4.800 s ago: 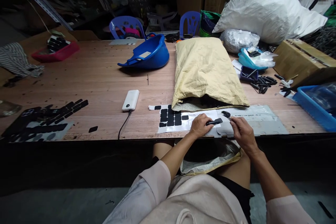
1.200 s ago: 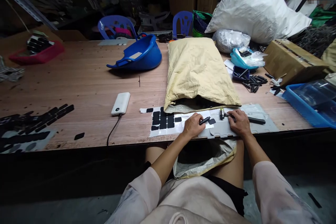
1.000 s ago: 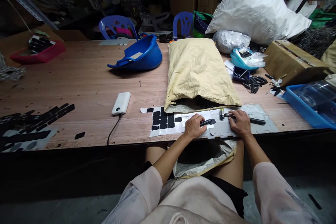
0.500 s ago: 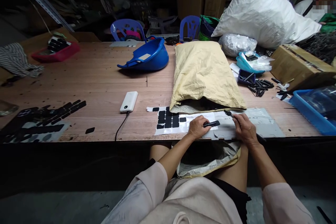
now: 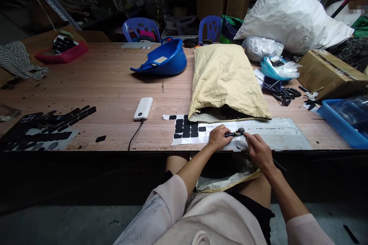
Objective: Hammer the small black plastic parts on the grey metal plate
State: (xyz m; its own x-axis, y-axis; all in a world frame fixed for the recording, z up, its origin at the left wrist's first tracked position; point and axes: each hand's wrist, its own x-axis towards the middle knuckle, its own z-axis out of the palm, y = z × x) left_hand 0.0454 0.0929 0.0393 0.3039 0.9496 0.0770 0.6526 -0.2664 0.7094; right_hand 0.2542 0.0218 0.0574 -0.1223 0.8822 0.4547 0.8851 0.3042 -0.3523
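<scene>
My left hand (image 5: pixel 218 138) is closed on a short black bar-shaped part (image 5: pixel 230 134) held flat just above the white sheet (image 5: pixel 212 127) at the table's near edge. My right hand (image 5: pixel 257 150) is closed round a thin tool with a small round head (image 5: pixel 240 131), and that head touches the right end of the black part. A grid of several black square pads (image 5: pixel 186 129) sits on the same sheet, left of my left hand. The tool's handle sticks out behind my right wrist, past the table edge.
A tan woven sack (image 5: pixel 227 78) lies just beyond my hands, a second open sack (image 5: pixel 230 180) in my lap. A power bank (image 5: pixel 143 108) with cable, blue basin (image 5: pixel 162 60), black strips (image 5: pixel 48 122) at left, blue tray (image 5: pixel 345 118) and cardboard box (image 5: pixel 327 67) at right. Another person sits at far right.
My right hand picked the tool up off the sheet and drew it left and towards me until its head met the black part. My left hand stayed in place holding the part.
</scene>
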